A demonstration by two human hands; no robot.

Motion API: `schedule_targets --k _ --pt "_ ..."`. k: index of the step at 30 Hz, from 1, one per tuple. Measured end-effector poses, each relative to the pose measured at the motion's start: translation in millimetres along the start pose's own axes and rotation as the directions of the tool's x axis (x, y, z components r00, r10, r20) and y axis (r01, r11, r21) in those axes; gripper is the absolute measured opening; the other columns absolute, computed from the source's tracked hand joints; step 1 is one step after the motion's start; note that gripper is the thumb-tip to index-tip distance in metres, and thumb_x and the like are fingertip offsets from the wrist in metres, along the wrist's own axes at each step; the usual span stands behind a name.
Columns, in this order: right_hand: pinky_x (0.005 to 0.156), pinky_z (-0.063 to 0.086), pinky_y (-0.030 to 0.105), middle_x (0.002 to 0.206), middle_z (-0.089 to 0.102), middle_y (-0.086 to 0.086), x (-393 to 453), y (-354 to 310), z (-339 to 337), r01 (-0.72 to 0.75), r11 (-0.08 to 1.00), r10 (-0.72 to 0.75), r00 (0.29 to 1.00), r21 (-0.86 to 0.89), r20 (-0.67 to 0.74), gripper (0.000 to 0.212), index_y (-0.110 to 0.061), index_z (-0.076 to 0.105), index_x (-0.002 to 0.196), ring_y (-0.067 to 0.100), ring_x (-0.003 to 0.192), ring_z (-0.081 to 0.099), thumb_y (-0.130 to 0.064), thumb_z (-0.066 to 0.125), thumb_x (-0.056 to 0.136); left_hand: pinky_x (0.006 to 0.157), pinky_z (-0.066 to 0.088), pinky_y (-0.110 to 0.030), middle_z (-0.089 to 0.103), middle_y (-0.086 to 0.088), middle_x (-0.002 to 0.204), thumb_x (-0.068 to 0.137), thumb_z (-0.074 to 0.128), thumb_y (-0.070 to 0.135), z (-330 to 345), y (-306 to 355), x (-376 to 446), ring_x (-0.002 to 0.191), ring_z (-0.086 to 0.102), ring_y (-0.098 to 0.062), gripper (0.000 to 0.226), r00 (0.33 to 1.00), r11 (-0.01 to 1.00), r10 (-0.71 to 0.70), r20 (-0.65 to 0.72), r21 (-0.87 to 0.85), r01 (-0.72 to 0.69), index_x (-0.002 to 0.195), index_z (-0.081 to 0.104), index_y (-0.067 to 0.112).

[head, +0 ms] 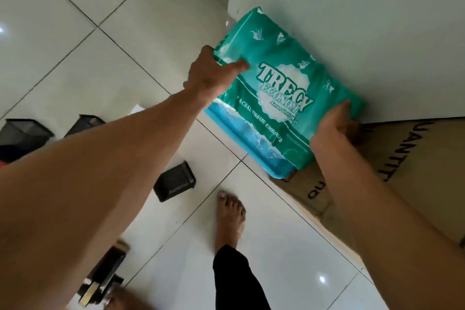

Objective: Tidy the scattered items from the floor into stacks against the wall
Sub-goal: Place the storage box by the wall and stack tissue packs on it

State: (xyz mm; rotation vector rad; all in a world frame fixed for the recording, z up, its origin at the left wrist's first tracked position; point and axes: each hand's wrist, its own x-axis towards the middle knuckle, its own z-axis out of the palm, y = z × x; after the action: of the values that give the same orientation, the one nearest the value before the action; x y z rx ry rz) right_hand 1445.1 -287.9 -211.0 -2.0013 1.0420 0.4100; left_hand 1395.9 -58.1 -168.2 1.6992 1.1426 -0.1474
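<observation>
A green and blue pack of facial tissue (279, 93) is held flat against the white wall (364, 20), above the floor. My left hand (211, 73) grips its far left end, thumb on the printed face. My right hand (334, 126) holds the near right end, fingers curled under the edge. Below the pack a turquoise edge (276, 173) shows, apparently another flat item beneath it, resting by a cardboard box.
A brown cardboard box (402, 171) stands against the wall at the right. Black mesh organisers (175, 181) (24, 131) (84, 123) lie scattered on the white tiled floor. Dark items (105, 277) lie at the bottom left. My bare foot (230, 219) stands on the tiles.
</observation>
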Motion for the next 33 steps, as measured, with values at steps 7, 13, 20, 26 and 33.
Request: schedule_targets --k 7,13,20,26,33 --pt "0.075 0.057 0.037 0.089 0.072 0.009 7 296 58 0.519 0.738 -0.307 0.827 -0.431 0.471 0.027 -0.019 0.049 0.111 0.027 0.087 0.070 -0.016 0.051 0.084 0.086 0.053 -0.033 0.060 -0.005 0.113 0.059 0.083 0.044 13 -5 20 0.099 0.062 -0.022 0.079 0.992 0.992 0.123 -0.025 -0.031 -0.124 0.122 0.044 0.016" --pt "0.075 0.054 0.037 0.094 0.071 0.008 3 293 65 0.537 0.716 -0.329 0.823 -0.445 0.463 0.037 -0.018 0.056 0.111 0.027 0.089 0.067 -0.015 0.070 0.078 0.100 0.045 -0.043 0.043 -0.012 0.130 0.080 0.066 0.057 2 -11 10 0.122 0.047 -0.033 0.060 0.989 0.974 0.134 -0.062 0.191 -0.120 0.130 0.054 0.025" --pt "0.080 0.051 0.041 0.103 0.070 0.014 -38 292 57 0.567 0.685 -0.387 0.815 -0.458 0.431 0.034 -0.013 0.050 0.119 0.033 0.094 0.065 -0.010 0.049 0.085 0.107 0.032 -0.035 0.040 -0.019 0.143 0.095 0.051 0.043 -60 -65 -55 0.134 0.039 -0.034 0.058 0.985 0.999 0.024 -0.168 -0.027 -0.029 0.143 0.041 0.012" --pt "0.103 0.043 0.050 0.127 0.051 -0.006 -188 100 109 0.346 0.882 -0.093 0.793 -0.319 0.603 0.078 -0.039 0.032 0.143 0.023 0.111 0.054 -0.047 0.075 0.078 0.086 0.035 -0.019 0.048 -0.011 0.134 0.097 0.055 0.027 -172 -171 -137 0.104 0.053 -0.017 0.041 0.930 0.981 -0.126 -0.344 -0.181 0.066 0.134 0.050 0.011" --pt "0.078 0.037 0.024 0.143 0.047 0.000 -414 121 85 0.626 0.721 -0.069 0.494 -0.299 0.867 0.052 -0.021 0.048 0.140 0.015 0.101 0.047 -0.023 0.065 0.091 0.076 0.050 -0.033 0.061 -0.020 0.109 0.093 0.057 0.023 -295 -281 -238 0.082 0.063 -0.027 0.026 0.811 0.929 -0.321 -0.489 -0.331 0.168 0.114 0.059 0.009"
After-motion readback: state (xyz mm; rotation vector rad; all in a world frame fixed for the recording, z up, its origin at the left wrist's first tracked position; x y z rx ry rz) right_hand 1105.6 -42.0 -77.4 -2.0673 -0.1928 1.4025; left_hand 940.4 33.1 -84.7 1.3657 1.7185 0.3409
